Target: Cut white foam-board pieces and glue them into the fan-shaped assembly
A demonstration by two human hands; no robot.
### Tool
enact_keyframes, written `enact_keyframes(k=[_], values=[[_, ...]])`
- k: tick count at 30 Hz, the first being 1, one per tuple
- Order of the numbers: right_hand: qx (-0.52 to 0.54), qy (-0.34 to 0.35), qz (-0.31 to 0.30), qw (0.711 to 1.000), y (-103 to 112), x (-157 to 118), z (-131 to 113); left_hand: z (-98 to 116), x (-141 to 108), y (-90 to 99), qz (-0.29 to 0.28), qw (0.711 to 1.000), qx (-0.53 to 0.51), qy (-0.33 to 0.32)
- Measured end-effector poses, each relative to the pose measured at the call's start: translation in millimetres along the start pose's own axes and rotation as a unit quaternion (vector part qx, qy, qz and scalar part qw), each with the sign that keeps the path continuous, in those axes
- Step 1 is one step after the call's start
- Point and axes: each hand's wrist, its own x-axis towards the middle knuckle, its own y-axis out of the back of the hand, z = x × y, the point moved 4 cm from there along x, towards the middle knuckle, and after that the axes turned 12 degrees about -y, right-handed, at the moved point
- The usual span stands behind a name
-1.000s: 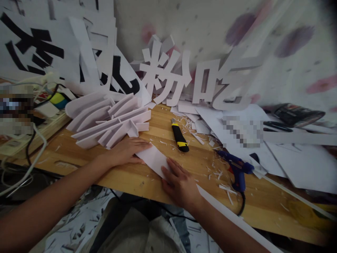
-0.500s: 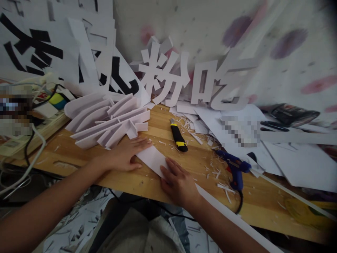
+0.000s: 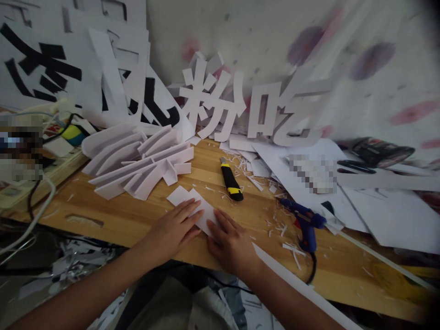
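A long white foam-board strip (image 3: 203,205) lies slantwise on the wooden table under both hands. My left hand (image 3: 177,229) rests with fingers extended over the strip's far end. Close beside it, my right hand (image 3: 233,240) has bent fingers on the strip and its thumb at the near edge. Beyond the left fingertips lies a short white piece (image 3: 178,195) against the strip's end; whether they are joined I cannot tell. A black and yellow utility knife (image 3: 231,179) lies just past the hands.
Curved white letter parts (image 3: 137,160) stand on the left. White cut-out characters (image 3: 213,103) lean at the back. A blue glue gun (image 3: 305,220) with a cord lies on the right, among scraps and white sheets (image 3: 395,215). A power strip (image 3: 65,167) sits far left.
My left hand has drawn back toward me and right, nearer my right hand. The short white piece at the strip's end now shows. My right hand has stayed nearly in place.
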Motion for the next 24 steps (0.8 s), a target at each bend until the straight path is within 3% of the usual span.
enact_keyframes(k=[6, 18, 24], values=[[-0.002, -0.004, -0.008, 1.000, 1, 1, -1, 1, -4, -8.8, -0.017, 0.999, 0.023, -0.022], [-0.007, -0.011, -0.043, 0.999, 1, 3, -1, 2, -6, -9.8, -0.010, 1.000, 0.013, 0.000], [0.019, -0.011, -0.081, 0.996, 21, 25, 9, 4, -4, -6.9, -0.015, 1.000, 0.012, 0.002]])
